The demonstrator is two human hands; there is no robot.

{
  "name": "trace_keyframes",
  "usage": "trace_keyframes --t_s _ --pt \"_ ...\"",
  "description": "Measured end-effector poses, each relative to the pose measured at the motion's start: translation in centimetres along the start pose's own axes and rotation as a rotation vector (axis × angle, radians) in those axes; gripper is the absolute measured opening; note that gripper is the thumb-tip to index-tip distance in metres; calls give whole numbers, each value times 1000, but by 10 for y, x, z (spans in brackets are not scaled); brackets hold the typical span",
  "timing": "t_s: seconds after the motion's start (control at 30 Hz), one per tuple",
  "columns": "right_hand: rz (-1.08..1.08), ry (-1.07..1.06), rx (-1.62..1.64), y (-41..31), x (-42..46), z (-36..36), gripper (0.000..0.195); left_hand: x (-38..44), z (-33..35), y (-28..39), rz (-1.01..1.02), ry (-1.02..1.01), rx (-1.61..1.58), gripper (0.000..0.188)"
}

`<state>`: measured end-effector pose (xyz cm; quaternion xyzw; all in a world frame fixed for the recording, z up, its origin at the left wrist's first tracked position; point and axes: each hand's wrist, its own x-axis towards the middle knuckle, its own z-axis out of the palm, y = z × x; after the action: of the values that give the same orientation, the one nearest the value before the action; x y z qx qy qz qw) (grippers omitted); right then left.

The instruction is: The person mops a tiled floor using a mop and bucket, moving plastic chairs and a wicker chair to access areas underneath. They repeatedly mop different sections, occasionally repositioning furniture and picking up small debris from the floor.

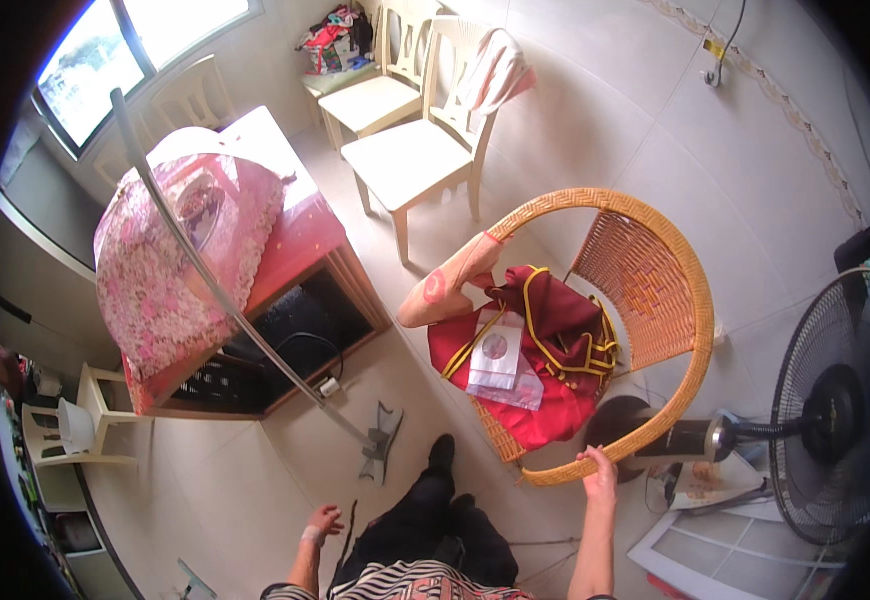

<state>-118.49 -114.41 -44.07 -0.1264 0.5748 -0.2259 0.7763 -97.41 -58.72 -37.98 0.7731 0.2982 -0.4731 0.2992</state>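
Observation:
My right hand (600,474) grips the front end of the curved armrest (694,390) of a wicker chair. On the chair's seat lies a heap of red cloth (555,420) and a dark red garment (566,319) with yellow trim. A white packet (496,352) with a round grey mark rests on top, partly over a clear plastic sleeve (528,394). A peach-coloured cloth (446,281) drapes over the chair's far arm. My left hand (324,520) hangs beside my left thigh, fingers loosely curled and nothing visible in it.
A metal pole (202,266) rises from a grey foot (382,442) on the floor. Left stands a red-topped cabinet (296,244) under a pink lace cover (179,277). Cream chairs (408,161) line the far wall. A pedestal fan (825,420) and a framed panel (742,555) are at right.

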Motion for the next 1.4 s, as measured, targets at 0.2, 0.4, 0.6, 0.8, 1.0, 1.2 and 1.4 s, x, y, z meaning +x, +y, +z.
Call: trace_keyframes --t_s 0.2,0.4,0.6,0.8,1.0,1.2,1.4 --pt "20 117 -72 -34 -14 21 22 59 31 129 57 -99 -12 50" --pt "98 270 -148 -49 -59 1 27 65 86 252 37 -253 191 60" --pt "31 376 -206 -74 -81 26 36 133 148 336 611 -19 394 94" --pt "-46 561 -205 -44 -74 -44 60 99 198 433 550 -212 513 72" --pt "-258 770 -469 -42 -65 12 53 142 182 420 635 -134 821 43" --pt "-453 912 -888 -56 -57 -14 61 141 175 405 635 -57 694 21" --pt "-282 1043 -1155 -66 -50 -9 74 90 166 390 217 -579 -137 35"
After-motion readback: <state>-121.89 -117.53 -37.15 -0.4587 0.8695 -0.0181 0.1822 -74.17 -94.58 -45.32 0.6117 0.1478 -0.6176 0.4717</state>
